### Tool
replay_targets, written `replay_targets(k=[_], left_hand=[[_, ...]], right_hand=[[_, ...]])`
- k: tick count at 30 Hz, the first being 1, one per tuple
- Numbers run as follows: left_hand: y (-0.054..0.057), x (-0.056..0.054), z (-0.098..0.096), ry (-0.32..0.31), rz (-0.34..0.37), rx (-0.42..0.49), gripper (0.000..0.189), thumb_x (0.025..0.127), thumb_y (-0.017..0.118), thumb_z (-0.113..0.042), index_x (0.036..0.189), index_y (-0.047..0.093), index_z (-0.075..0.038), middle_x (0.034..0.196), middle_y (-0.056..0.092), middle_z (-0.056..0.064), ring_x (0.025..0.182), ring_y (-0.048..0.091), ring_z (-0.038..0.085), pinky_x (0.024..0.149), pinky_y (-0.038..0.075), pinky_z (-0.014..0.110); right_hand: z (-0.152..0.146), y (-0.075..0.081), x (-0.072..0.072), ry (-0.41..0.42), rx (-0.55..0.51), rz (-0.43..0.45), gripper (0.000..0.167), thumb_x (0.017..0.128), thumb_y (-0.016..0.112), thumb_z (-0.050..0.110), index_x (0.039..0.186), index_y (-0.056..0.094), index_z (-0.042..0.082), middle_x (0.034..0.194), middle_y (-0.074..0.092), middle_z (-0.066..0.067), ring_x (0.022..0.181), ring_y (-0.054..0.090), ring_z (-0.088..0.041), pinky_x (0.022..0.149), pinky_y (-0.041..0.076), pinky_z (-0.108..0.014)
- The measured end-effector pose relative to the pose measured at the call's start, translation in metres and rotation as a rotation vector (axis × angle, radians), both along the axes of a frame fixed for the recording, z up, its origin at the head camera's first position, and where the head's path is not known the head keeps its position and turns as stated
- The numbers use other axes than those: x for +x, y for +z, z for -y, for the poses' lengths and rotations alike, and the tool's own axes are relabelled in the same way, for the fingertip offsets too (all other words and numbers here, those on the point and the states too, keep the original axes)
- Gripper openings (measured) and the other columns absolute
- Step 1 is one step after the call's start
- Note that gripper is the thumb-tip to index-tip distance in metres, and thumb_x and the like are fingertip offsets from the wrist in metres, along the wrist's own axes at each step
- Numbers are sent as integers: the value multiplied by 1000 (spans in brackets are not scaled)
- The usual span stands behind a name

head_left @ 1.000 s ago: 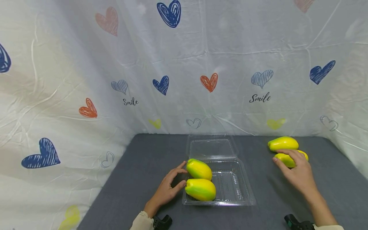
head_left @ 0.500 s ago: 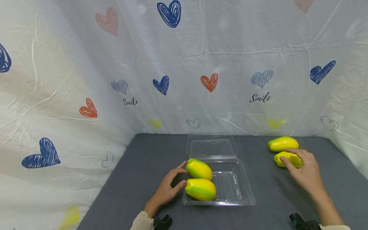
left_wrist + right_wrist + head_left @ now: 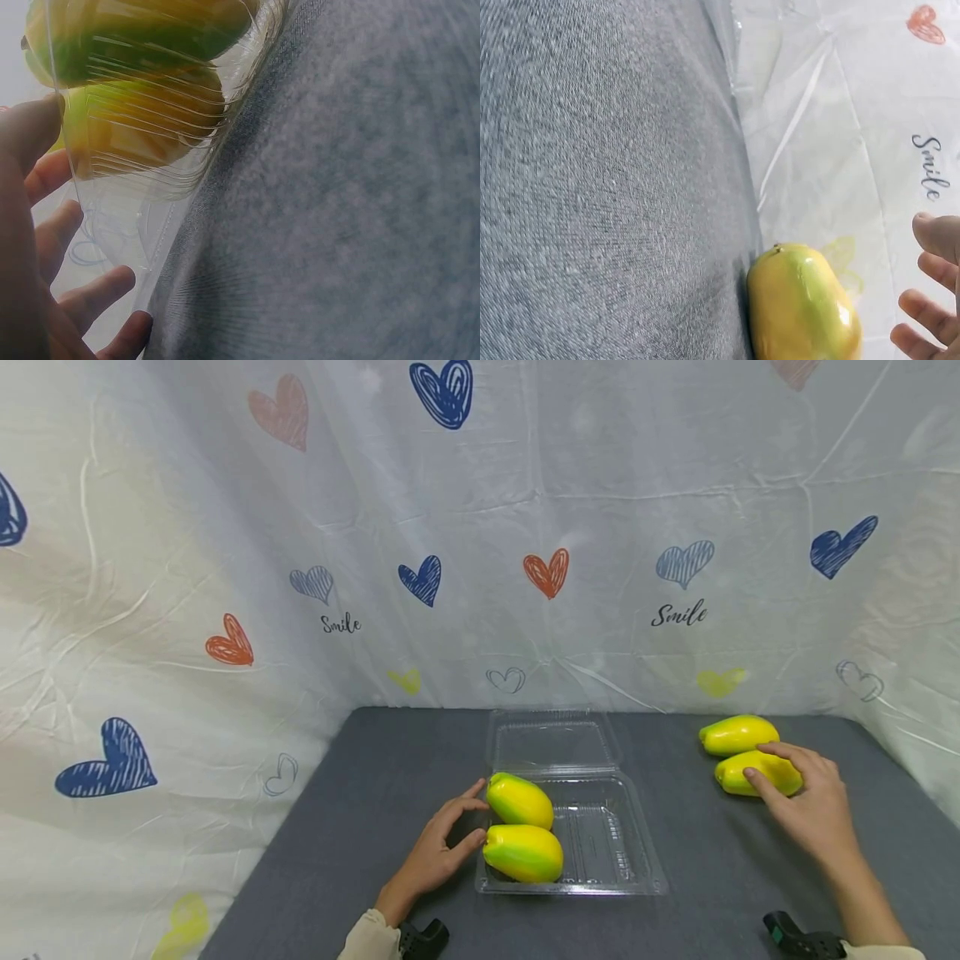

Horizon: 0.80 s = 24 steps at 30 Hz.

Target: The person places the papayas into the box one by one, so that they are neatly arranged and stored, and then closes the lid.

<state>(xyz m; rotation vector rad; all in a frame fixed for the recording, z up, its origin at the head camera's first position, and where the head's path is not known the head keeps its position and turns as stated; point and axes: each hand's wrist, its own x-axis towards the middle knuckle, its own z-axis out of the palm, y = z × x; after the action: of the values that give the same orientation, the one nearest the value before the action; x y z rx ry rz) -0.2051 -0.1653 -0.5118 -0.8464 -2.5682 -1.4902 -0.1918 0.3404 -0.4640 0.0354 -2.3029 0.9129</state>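
Observation:
Two yellow-green papayas, a far one (image 3: pixel 519 799) and a near one (image 3: pixel 523 854), lie side by side in the left half of a clear plastic clamshell box (image 3: pixel 645 860). My left hand (image 3: pixel 433 852) is at the box's left side, thumb and fingers spread; in the left wrist view its fingertips (image 3: pixel 71 214) are right at the clear wall. On the right of the table, my right hand (image 3: pixel 813 797) is over the right end of a yellow papaya (image 3: pixel 742 774), fingers loosely bent and apart. Behind it lies another papaya (image 3: pixel 738 735). The right wrist view shows the hand's fingers (image 3: pixel 922 311) beside one papaya (image 3: pixel 802 307).
The box's lid (image 3: pixel 551 743) lies folded back toward the rear of the grey table (image 3: pixel 405 760). A white curtain (image 3: pixel 480 527) printed with hearts hangs behind and along the sides. Both wrists wear black devices, the left one (image 3: pixel 423 939) close to the table's near side.
My right hand has drawn back to the right, uncovering more of the nearer right-hand papaya. The left hand and the papayas in the box stay where they were.

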Motion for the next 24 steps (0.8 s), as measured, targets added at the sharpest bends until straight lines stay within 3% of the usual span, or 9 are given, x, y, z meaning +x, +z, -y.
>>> replay_targets(k=[7, 13, 24], left_hand=[[0, 0, 1, 7, 0, -14, 31, 103, 61, -23, 133, 58, -29, 166, 34, -9, 154, 33, 27, 116, 28, 71], [-1, 0, 1, 8, 0, -16, 31, 103, 61, -22, 133, 58, -29, 166, 34, -9, 154, 32, 27, 116, 28, 71], [0, -1, 1, 2, 6, -11, 31, 103, 61, -22, 133, 57, -31, 166, 33, -8, 155, 32, 28, 116, 28, 71]], right_hand=[[-4, -2, -1, -3, 5, 69, 45, 92, 74, 15, 130, 61, -4, 140, 51, -39, 128, 37, -61, 103, 15, -83], [-9, -4, -4, 4, 18, 96, 48, 94, 72, 18, 134, 58, -4, 145, 48, -38, 130, 35, -62, 97, 17, -82], [-16, -5, -8, 50, 15, 109, 50, 96, 70, 17, 137, 55, -6, 147, 44, -39, 132, 32, -66, 103, 19, -82]])
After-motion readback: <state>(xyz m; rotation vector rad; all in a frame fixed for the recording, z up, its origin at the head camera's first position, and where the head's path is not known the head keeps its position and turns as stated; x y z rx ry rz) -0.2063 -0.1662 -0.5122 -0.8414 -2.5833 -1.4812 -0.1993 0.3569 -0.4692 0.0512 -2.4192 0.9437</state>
